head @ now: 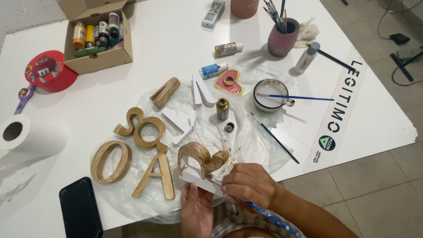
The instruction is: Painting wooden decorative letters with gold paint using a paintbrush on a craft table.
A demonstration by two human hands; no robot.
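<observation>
Inspecting head view: one downward view over a white table [176, 39]; findings are listed below.
Left hand: the left hand [197, 210] is seen at the near edge, fingers curled shut around the white lower part of a wooden letter [199, 164], thumb laid on its near face.
Right hand: the right hand [248, 184] is closed in a pinch on a blue-handled brush [260, 210], the tip being met with the letter's right side.
Work piece: the letter is held tilted just above the plastic sheet [246, 141], near centre; its curved top is gold, its base is left white.
Step in hand, judged: gold appears to be applied to the letter. The piece is best kept steady by the base, clear of wet gold, and strokes are best run along the curve with a lightly loaded tip.
Finished pieces: further gold letters [145, 128] are laid to the left on the sheet; white unpainted pieces [178, 123] lie just beyond.
Paint supply: an open gold bottle [222, 109] stands at the centre, its cap [229, 128] beside it.
Surface, far: a box of paint bottles [97, 37] at far left, a pot of brushes [282, 37] at far right, a rinse cup [269, 94] with a brush across it.
Surface, left: a paper roll [31, 136] and a dark phone [80, 207].
Room: a tiled floor [379, 185] is seen to the right, with cables at the far corner.
</observation>
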